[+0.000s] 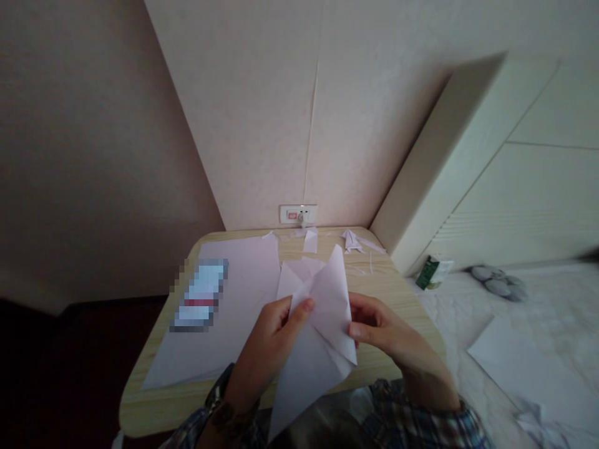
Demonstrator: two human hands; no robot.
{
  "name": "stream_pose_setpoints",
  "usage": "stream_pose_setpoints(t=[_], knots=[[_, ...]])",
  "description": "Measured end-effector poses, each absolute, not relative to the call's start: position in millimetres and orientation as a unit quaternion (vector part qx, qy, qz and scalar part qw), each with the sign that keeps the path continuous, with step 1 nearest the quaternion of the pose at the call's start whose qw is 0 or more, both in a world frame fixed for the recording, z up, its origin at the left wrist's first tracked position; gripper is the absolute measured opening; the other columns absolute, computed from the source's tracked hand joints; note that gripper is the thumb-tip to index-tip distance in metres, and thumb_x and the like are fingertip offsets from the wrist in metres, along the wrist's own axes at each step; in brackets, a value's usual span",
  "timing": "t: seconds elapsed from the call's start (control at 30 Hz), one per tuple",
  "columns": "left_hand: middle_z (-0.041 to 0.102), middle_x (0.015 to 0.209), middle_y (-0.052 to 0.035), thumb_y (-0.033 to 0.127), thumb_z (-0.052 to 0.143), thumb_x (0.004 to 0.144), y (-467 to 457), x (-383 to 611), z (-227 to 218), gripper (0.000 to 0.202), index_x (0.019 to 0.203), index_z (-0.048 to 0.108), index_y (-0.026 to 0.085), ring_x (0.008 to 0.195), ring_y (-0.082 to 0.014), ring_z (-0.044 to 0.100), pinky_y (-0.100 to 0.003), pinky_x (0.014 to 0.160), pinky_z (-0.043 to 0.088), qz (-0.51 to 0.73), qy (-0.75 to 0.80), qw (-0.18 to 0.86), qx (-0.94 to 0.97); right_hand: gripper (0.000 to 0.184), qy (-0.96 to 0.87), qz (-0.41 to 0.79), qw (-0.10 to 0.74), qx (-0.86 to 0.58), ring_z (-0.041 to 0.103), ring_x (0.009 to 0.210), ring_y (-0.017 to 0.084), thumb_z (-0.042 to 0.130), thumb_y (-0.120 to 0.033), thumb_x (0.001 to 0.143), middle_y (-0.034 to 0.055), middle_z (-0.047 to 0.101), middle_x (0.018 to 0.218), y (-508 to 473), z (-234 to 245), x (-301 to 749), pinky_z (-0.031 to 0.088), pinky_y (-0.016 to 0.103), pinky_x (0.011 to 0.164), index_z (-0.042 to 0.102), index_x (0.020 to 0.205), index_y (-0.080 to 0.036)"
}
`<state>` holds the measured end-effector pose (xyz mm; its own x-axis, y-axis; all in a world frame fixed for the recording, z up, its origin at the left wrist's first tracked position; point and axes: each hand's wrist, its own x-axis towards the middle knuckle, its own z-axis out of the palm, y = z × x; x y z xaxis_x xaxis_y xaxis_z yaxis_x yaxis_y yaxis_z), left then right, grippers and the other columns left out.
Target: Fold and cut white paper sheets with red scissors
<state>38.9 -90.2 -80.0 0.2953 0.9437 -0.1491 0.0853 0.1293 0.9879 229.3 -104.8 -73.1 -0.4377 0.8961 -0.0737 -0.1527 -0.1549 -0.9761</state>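
A partly folded sheet of white paper point(322, 312) is held up over the near side of the small table, its folds overlapping and a long pointed flap hanging toward me. My left hand point(276, 333) grips its left edge, thumb lying on the front face and fingers behind. At the right edge, my right hand point(381, 324) pinches the paper between thumb and fingers; some of those fingertips are hidden behind it. Just beyond the held paper, another folded white paper piece point(287, 274) shows on the table, partly covered.
Large white sheets point(243, 274) lie on the wooden table point(140, 411), with a blurred phone point(201, 293) on top. A small folded paper figure point(350, 241) and paper scraps sit near the wall socket point(298, 214). On the bed at right are a green-white box point(433, 272) and papers point(528, 362).
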Motion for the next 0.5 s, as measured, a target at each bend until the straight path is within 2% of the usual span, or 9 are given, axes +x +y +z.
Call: stream_pose_setpoints(t=[0.17, 0.3, 0.4, 0.5], knots=[[0.051, 0.059, 0.0017, 0.056, 0.048, 0.087, -94, 45, -74, 0.045, 0.064, 0.052, 0.018, 0.058, -0.0131, 0.044, -0.025, 0.054, 0.034, 0.399, 0.470, 0.551, 0.563, 0.039, -0.500, 0.665, 0.411, -0.371, 0.043, 0.053, 0.007, 0.081, -0.051, 0.067, -0.0049, 0.057, 0.063, -105, -77, 221, 0.034, 0.016, 0.048, 0.075, 0.088, -0.019], [0.051, 0.058, 0.0027, 0.051, 0.049, 0.088, -97, 46, -74, 0.039, 0.068, 0.056, 0.018, 0.056, -0.0132, 0.044, -0.024, 0.051, 0.034, 0.405, 0.487, 0.514, 0.578, 0.042, -0.495, 0.617, 0.427, -0.439, 0.042, 0.052, 0.009, 0.078, -0.056, 0.067, -0.0039, 0.054, 0.061, -107, -75, 213, 0.032, 0.018, 0.045, 0.068, 0.078, -0.017], [0.062, 0.067, 0.0001, 0.046, 0.056, 0.085, -98, 46, -75, 0.031, 0.082, 0.064, 0.016, 0.061, -0.0152, 0.052, -0.024, 0.054, 0.039, 0.410, 0.487, 0.508, 0.580, 0.044, -0.497, 0.571, 0.441, -0.482, 0.044, 0.055, 0.012, 0.071, -0.061, 0.071, -0.0034, 0.051, 0.060, -110, -74, 208, 0.033, 0.021, 0.046, 0.062, 0.073, -0.018], [0.070, 0.078, -0.0029, 0.045, 0.061, 0.083, -98, 47, -75, 0.032, 0.095, 0.066, 0.016, 0.067, -0.0174, 0.059, -0.025, 0.058, 0.044, 0.419, 0.467, 0.519, 0.580, 0.043, -0.504, 0.529, 0.463, -0.502, 0.042, 0.054, 0.012, 0.065, -0.061, 0.077, -0.0042, 0.047, 0.060, -113, -74, 202, 0.032, 0.021, 0.046, 0.056, 0.072, -0.019]])
